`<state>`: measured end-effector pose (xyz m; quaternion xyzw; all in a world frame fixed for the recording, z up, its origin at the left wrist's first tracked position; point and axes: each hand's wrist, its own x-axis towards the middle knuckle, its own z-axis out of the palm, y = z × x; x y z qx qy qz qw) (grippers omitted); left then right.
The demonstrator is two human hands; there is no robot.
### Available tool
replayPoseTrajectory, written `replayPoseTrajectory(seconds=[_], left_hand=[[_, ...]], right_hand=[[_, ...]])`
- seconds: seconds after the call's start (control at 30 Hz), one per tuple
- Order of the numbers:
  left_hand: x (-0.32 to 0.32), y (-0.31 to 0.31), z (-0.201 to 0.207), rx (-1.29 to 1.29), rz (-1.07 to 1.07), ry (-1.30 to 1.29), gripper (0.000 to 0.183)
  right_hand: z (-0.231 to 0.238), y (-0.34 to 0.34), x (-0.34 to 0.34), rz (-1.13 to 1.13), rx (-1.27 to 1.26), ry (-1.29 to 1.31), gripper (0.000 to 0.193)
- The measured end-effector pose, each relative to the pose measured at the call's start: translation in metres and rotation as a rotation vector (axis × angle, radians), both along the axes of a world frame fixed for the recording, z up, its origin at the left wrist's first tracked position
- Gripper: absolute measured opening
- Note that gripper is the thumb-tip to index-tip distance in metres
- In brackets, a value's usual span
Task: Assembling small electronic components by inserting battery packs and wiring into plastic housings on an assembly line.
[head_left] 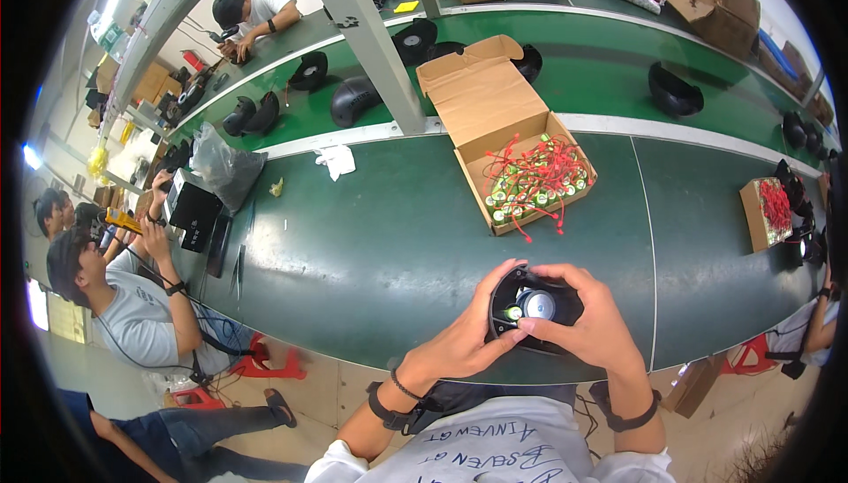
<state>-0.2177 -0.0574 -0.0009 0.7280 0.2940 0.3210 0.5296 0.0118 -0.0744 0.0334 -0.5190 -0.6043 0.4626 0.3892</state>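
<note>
At the near edge of the green table, a black curved plastic housing [570, 302] is held between both hands. My left hand [473, 337] wraps its left side, with the thumb at the lower inside edge. My right hand [596, 320] grips the right side, its thumb reaching in beside a round silver part [537, 305]. Left of that part, the end of a green battery cell [513, 313] shows inside the housing. Ahead stands an open cardboard box [486, 103] with several green battery cells [539, 187] and tangled red wires. Parts of the housing are hidden behind my fingers.
Beyond a grey post [371, 41], a green conveyor belt [583, 41] carries several black housings [676, 90]. A white tissue [336, 161] and a grey plastic bag [221, 165] lie left. A co-worker [146, 306] sits at left. Another box of wired cells [767, 214] stands right.
</note>
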Motion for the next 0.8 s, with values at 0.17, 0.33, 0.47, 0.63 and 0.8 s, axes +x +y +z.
replayPoseTrajectory(seconds=[0.17,0.33,0.47,0.63,0.8], left_hand=[[-0.004,0.000,-0.010,-0.006,0.104,-0.083,0.091],[0.002,-0.001,-0.002,0.303,0.284,0.013,0.092],[0.007,-0.008,-0.004,0.378,0.318,0.015,0.093],[0.013,-0.015,-0.008,0.449,0.348,0.048,0.092],[0.022,-0.017,-0.011,0.543,0.393,0.037,0.094]], right_hand=[[0.036,-0.021,0.007,-0.102,0.169,-0.229,0.055],[0.020,-0.046,0.005,-0.138,0.246,-0.392,0.024],[0.010,-0.050,-0.003,-0.206,0.301,-0.392,0.016],[-0.007,-0.063,-0.010,-0.300,0.230,-0.348,0.011],[-0.011,-0.053,-0.012,-0.423,-0.039,-0.024,0.007]])
